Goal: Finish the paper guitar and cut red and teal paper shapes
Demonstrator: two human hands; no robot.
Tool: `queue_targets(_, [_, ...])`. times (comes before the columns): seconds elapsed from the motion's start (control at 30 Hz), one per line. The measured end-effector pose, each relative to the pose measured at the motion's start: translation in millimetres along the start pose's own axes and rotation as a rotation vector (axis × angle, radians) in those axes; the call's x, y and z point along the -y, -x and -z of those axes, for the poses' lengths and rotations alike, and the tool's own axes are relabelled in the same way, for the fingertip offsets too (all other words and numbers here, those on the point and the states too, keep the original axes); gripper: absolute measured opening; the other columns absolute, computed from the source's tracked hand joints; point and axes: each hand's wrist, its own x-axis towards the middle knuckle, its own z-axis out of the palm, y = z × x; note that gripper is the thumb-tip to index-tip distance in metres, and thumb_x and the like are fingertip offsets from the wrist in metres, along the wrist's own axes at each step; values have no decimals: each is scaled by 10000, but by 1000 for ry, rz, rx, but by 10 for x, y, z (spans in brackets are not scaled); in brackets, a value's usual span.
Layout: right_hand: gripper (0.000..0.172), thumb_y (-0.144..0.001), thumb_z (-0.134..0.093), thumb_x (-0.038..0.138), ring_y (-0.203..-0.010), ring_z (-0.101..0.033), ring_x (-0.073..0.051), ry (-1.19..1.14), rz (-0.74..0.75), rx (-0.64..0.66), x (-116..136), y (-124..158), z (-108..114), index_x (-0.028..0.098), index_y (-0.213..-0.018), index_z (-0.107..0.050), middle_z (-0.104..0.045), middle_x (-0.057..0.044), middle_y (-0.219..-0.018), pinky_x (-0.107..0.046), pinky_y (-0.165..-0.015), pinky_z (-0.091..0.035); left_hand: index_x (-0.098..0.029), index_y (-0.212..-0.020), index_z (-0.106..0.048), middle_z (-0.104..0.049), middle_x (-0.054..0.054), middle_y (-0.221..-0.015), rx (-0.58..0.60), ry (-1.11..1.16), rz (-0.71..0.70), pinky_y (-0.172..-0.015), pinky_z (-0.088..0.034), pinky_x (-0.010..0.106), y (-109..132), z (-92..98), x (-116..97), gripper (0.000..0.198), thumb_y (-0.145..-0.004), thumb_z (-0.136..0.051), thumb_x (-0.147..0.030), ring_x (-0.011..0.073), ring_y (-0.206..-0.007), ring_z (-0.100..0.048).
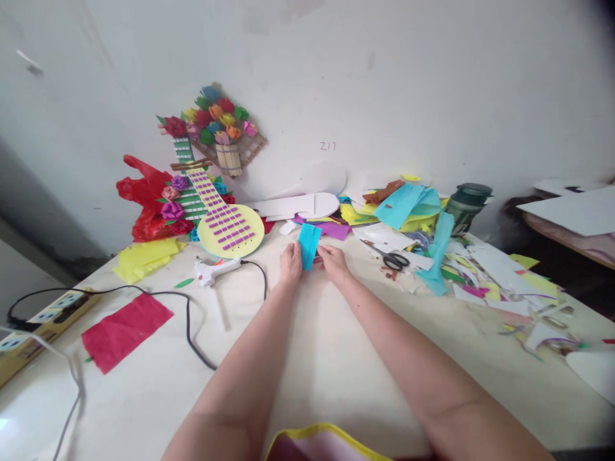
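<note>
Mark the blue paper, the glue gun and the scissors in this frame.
blue paper (pixel 309 245): head view, middle of the sheet.
glue gun (pixel 218 267): head view, white body.
scissors (pixel 396 261): head view, where the black handle loops meet.

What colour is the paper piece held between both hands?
Bright turquoise blue paper piece, seen in the head view.

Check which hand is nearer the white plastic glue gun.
Left. The left hand is just right of the white plastic glue gun; the right hand is farther right, beyond the blue paper piece both hold.
</note>
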Motion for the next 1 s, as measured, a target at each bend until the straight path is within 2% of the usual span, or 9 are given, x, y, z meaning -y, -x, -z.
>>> queue_targets(0.13, [185,-761,-490,309,-573,-625,-139,-26,-15,-8,-6,-12,20,163,-763,-604,-653,-9,-684,-193,-442,-404,-208,-548,-343,-354,-32,-520,18,58,21,-521,-305,247,-4,-10,20,367,-848,-435,-399,118,-528,-361])
queue_targets(0.27, [172,-732,-525,317,-611,-629,-155,4,36,-5,-49,-33,22,166,-728,-608,-629,7,-628,-212,-500,-460,-198,-580,-400,-369,-35,-538,79,164,26,-526,-310,244,-28,-34,97,343,-807,-460,-449,115,-537,-359])
queue_targets(0.4, [164,-724,-519,311,-529,-596,-151,10,9,11,-106,-62,21,168,-731,-600,-600,18,-584,-232,-480,-469,-191,-598,-435,-392,-37,-528,164,243,88,-528,-326,243,-30,-58,115,345,-763,-492,-489,114,-531,-377])
queue_targets(0.47, [164,-725,-520,311,-513,-581,-146,128,22,-15,-112,-73,30,169,-716,-600,-592,17,-561,-226,-482,-456,-183,-598,-469,-421,-26,-529,214,211,96,-535,-334,248,-24,-59,91,356,-761,-493,-499,121,-542,-400])
queue_targets(0.57, [160,-726,-532,309,-610,-595,-151,440,69,-122,-69,-67,60,178,-690,-615,-632,-7,-618,-214,-540,-431,-167,-647,-550,-497,3,-576,183,123,106,-573,-358,254,-18,-60,46,380,-755,-509,-528,142,-604,-464])
queue_targets(0.73, [214,-773,-518,375,-710,-602,-172,824,113,-213,51,8,94,206,-736,-646,-666,-44,-724,-231,-591,-381,-165,-969,-611,-599,34,-738,194,102,168,-602,-399,244,-11,-107,-1,506,-588,-716,-481,168,-695,-556])
queue_targets(0.8, [241,-799,-493,391,-711,-598,-171,874,148,-203,65,27,88,216,-748,-650,-664,-46,-728,-233,-596,-373,-165,-865,-624,-581,24,-690,198,48,123,-578,-383,233,-5,-128,-10,423,-567,-735,-445,157,-660,-541])
queue_targets(0.87, [248,-799,-497,402,-695,-586,-166,853,164,-184,51,17,83,216,-730,-646,-658,-35,-715,-229,-589,-366,-166,-697,-601,-528,5,-598,197,-1,76,-537,-350,227,-1,-134,-7,301,-635,-677,-451,135,-590,-491])
queue_targets(1.0, [218,-771,-534,373,-648,-552,-145,667,143,-147,-28,-74,107,190,-708,-633,-627,0,-653,-212,-570,-366,-165,-570,-523,-402,-32,-486,226,105,107,-470,-309,225,-10,-103,40,366,-746,-546,-485,100,-474,-382])
